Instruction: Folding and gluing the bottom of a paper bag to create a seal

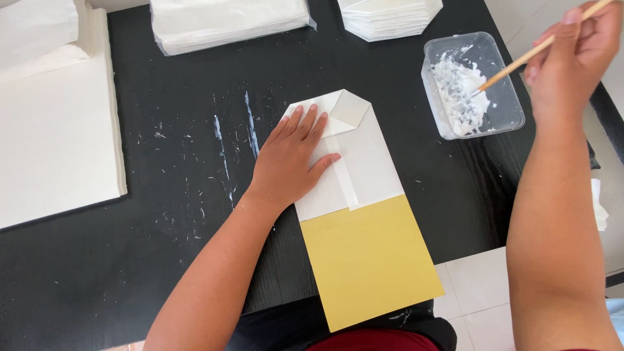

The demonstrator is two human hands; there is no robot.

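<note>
2 stacks: white folded paper [389, 16] at the top edge, and a clear-wrapped pack of white sheets [227, 23] to its left
Big pile: white sheets [55, 123] on the far left of the black table [162, 260]
Tub: clear plastic box [471, 84] with white paste, on the right
Left hand [292, 159]: flat, fingers spread wide — pressing down on the white folded paper [364, 156]
Right hand [575, 55]: closed around a thin wooden stick [533, 51] — its tip is in the paste
Yellow card [367, 260]: lies under the white paper, sticking out toward the person
Long way: from the near table edge up and a bit left, folded corner at the far end
</note>
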